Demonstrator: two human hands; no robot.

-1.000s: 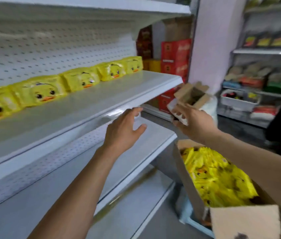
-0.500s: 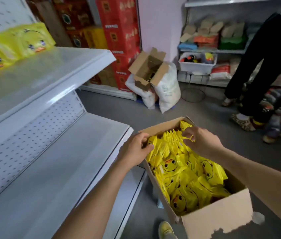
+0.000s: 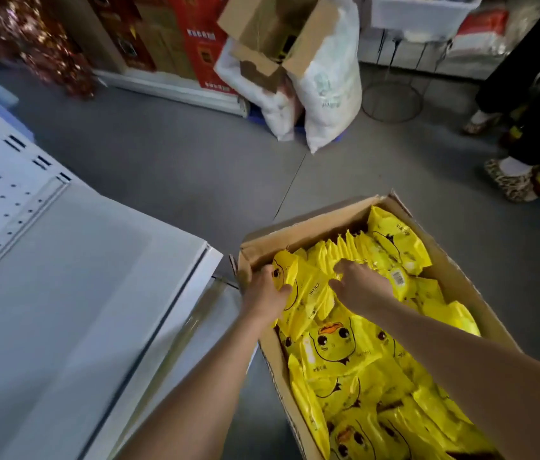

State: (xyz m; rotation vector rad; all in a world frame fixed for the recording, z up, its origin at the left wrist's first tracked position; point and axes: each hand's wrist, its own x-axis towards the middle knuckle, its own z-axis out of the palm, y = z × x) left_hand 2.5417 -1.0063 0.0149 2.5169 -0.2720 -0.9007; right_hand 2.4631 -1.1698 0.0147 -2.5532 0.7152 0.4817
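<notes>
1. The yellow packet (image 3: 308, 290) you are taking lies at the far left corner of the cardboard box (image 3: 311, 225), tilted up on the other packets (image 3: 331, 343), which fill the box.
2. Your left hand (image 3: 267, 295) grips it by its left edge: the thumb lies on the printed duck face and the fingers curl round behind, against the box wall.
3. Your right hand (image 3: 359, 288) sits just beside it, fingers bent down among the upright row of packets. Whether they have closed on one is hidden.
4. Judge the packet as light, soft and glossy. The film looks slick and will likely crumple or slide under a loose pinch, so take it across the body rather than by the sealed fringe. Thumb on one face and fingers on the other should hold it.
5. The contents look soft enough to give, so a firm squeeze should do no harm. Several at once may fan out and slip.
6. The white shelf (image 3: 72, 293) stands just left of the box, its front lip near your left forearm.
7. Farther off on the grey floor (image 3: 195, 161) stand white sacks (image 3: 328, 78) with an open carton (image 3: 268, 31) on top and red cartons (image 3: 202, 38) beside them. Another person's feet (image 3: 510, 180) show at the right.
</notes>
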